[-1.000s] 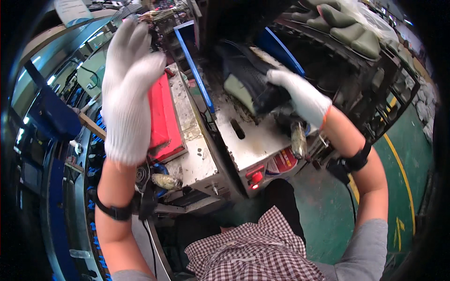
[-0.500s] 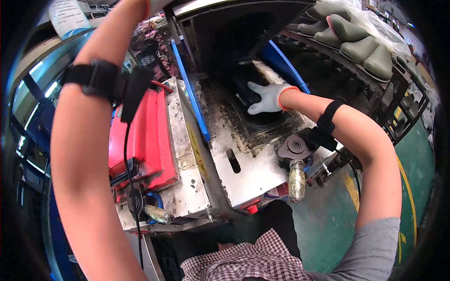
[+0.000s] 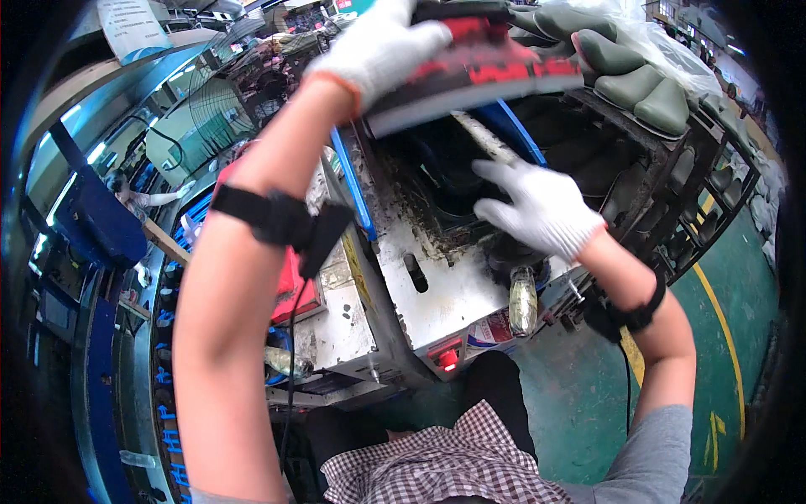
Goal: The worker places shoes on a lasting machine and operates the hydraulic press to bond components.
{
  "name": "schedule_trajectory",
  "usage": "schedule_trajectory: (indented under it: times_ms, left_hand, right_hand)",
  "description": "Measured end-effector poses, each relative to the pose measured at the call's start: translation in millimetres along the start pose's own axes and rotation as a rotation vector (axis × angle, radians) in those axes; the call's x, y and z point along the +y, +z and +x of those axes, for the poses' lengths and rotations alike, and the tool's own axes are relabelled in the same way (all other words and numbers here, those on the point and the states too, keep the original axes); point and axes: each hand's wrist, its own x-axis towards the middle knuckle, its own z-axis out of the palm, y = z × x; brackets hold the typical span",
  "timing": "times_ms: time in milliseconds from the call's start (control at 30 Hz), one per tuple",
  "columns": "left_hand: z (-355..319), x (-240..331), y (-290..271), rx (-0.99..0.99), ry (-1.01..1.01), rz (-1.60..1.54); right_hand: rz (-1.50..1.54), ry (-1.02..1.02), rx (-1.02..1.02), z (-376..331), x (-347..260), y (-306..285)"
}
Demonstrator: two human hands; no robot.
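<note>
My left hand (image 3: 382, 46), in a white knit glove, is raised high and grips the edge of a flat red and black lid (image 3: 487, 71) above the machine. That lid hangs tilted over the dark open cavity (image 3: 445, 181) of a grimy metal press. My right hand (image 3: 537, 206), also gloved, hovers with fingers spread just over the cavity's right side, holding nothing. A black band with a cable is strapped round each forearm.
The white, dirty press table (image 3: 437, 290) has a red lit button (image 3: 447, 359) at its front. A plastic bottle (image 3: 522, 301) lies at its right edge. Green moulded boots (image 3: 638, 80) rest on a black rack at upper right. Green floor with yellow line lies to the right.
My left arm has swung from far up left to the lid and now holds it over the cavity. My right hand has drawn back out of the cavity and opened.
</note>
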Motion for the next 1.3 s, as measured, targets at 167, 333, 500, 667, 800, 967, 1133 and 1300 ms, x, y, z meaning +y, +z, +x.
schedule_trajectory:
  times_ms: [167,333,500,667,800,967,1133,1300]
  left_hand:
    - [-90.5,10.2,68.6,0.233,0.347,0.183]
    - [-157.2,20.2,111.9,0.171,0.323,0.211]
    - [-185.9,7.8,139.7,0.262,0.400,0.246]
    - [-189.1,2.1,146.4,0.257,0.389,0.238]
    - [-192.5,1.0,148.6,0.257,0.367,0.235]
    - [-192.4,7.4,150.8,0.279,0.333,0.274]
    - [-193.2,36.8,115.7,0.033,0.146,0.114]
    - [-243.0,42.3,10.7,-0.190,0.027,0.007]
  right_hand:
    - [0.145,-0.234,0.136,-94.4,-31.4,8.0]
    - [-0.011,-0.380,0.228,-120.1,-50.5,30.2]
    - [-0.076,-0.462,0.314,-127.1,-24.8,36.3]
    - [-0.099,-0.482,0.482,-138.2,25.0,48.1]
    - [-0.073,-0.109,0.650,-126.7,62.0,44.7]
    - [-0.226,0.026,0.616,-74.7,42.1,38.6]
    - [-0.020,-0.119,0.520,-37.2,0.6,52.5]
    - [-0.132,-0.128,0.514,-33.3,6.0,50.0]
